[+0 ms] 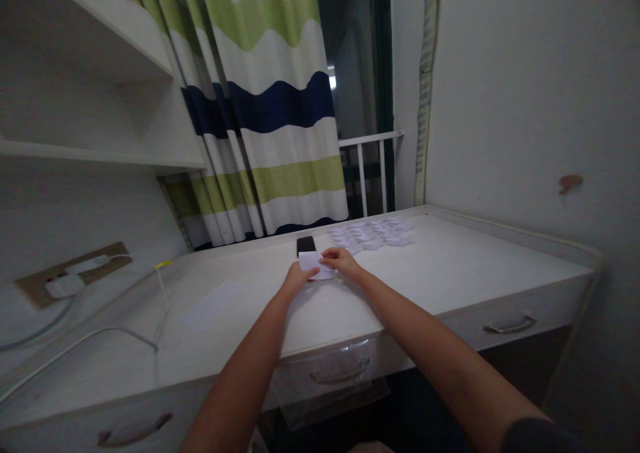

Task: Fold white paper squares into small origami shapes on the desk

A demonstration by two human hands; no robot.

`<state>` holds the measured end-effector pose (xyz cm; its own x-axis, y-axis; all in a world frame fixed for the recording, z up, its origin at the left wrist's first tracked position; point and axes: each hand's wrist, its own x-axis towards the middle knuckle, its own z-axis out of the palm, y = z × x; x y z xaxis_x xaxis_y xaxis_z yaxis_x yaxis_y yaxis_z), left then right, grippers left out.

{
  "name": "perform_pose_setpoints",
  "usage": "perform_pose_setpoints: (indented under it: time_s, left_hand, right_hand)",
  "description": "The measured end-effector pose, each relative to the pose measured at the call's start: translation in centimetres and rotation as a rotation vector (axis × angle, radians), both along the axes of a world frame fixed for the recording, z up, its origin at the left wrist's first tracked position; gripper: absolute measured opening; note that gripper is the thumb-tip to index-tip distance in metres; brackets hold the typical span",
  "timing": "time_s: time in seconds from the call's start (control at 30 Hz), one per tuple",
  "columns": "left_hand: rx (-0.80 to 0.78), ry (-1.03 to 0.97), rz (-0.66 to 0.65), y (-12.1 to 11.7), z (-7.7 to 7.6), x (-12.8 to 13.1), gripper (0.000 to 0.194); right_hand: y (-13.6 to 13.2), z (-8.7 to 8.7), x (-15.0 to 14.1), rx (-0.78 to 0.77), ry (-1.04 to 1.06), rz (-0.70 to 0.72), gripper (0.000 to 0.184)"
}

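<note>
I'm pinching a small white paper sheet between my left hand and right hand, just beside a black rectangular phone on the white wooden desk.

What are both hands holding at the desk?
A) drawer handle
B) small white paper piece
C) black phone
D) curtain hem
B: the left hand and right hand meet on the small white paper piece, gripping it from either side above the desktop.
</note>
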<state>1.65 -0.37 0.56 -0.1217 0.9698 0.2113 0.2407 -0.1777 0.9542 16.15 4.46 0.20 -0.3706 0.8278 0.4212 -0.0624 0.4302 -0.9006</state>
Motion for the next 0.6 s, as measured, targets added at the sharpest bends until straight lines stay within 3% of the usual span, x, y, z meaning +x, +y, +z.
perform_pose_setpoints:
  time_s: [0.2,0.6]
  left_hand:
    - [0.01,0.058,-0.012,0.17,-0.27,-0.26,0.026]
    - [0.032,0.158,-0.053,-0.14,-0.07,-0.2,0.023]
  right_hand:
    - [-0.36,0.38,0.11,-0.073,0.031,-0.005,0.024]
    - [0.07,0.11,0.19,-0.006,0.023,-0.003,0.019]
